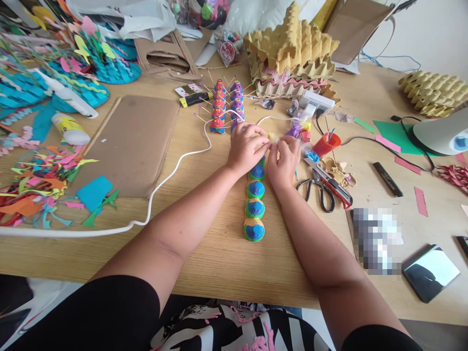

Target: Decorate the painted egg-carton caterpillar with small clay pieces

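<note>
My left hand (245, 146) and my right hand (284, 158) meet at the far end of a row of painted egg-carton cups (255, 207), coloured green, blue and orange, lying on the wooden table (219, 253). Both hands pinch a small yellowish piece (272, 138) between their fingertips, just above the row's top cup. Behind the hands stand two rows of red and purple painted cups (226, 105) stuck with toothpicks.
Scissors (321, 187) and a red cutter (338, 187) lie right of my hands, with a red cup (326, 144) behind. A white cable (171, 168) crosses the table. Cardboard sheet (133, 141), paper scraps (40, 187), glue bottle (69, 127), egg-carton stacks (292, 48), phone (430, 272).
</note>
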`<act>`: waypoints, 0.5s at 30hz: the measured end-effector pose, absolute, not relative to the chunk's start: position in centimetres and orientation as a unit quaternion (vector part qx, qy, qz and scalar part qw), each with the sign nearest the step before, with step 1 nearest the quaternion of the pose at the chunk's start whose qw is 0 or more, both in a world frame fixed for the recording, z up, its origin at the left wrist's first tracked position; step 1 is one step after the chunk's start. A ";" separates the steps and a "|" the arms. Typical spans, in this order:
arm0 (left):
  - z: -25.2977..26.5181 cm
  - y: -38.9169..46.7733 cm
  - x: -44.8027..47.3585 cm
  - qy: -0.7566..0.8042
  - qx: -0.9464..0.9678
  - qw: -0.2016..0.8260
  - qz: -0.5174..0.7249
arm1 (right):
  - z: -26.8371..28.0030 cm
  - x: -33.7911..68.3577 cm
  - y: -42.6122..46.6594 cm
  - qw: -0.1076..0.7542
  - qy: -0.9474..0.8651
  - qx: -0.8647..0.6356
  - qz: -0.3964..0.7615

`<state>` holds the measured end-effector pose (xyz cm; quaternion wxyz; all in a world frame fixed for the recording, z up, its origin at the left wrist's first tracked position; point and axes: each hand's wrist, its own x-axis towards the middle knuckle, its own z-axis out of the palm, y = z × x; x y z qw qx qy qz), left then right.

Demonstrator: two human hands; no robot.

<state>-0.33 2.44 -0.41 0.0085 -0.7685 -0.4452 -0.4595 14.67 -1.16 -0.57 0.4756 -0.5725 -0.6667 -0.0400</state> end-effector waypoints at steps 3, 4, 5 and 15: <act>-0.3 2.3 -0.4 -0.441 -0.771 0.011 -0.460 | -0.5 14.7 -1.3 0.475 -0.667 -0.573 -0.029; -0.2 2.2 -0.3 -0.440 -0.771 0.010 -0.460 | -0.5 14.7 -1.3 0.473 -0.667 -0.574 -0.027; -0.1 2.1 -0.3 -0.438 -0.772 0.010 -0.461 | -0.6 14.7 -1.3 0.470 -0.668 -0.576 -0.028; 0.0 2.1 -0.3 -0.445 -0.762 -0.009 -0.470 | -0.6 14.6 -1.3 0.442 -0.677 -0.587 -0.038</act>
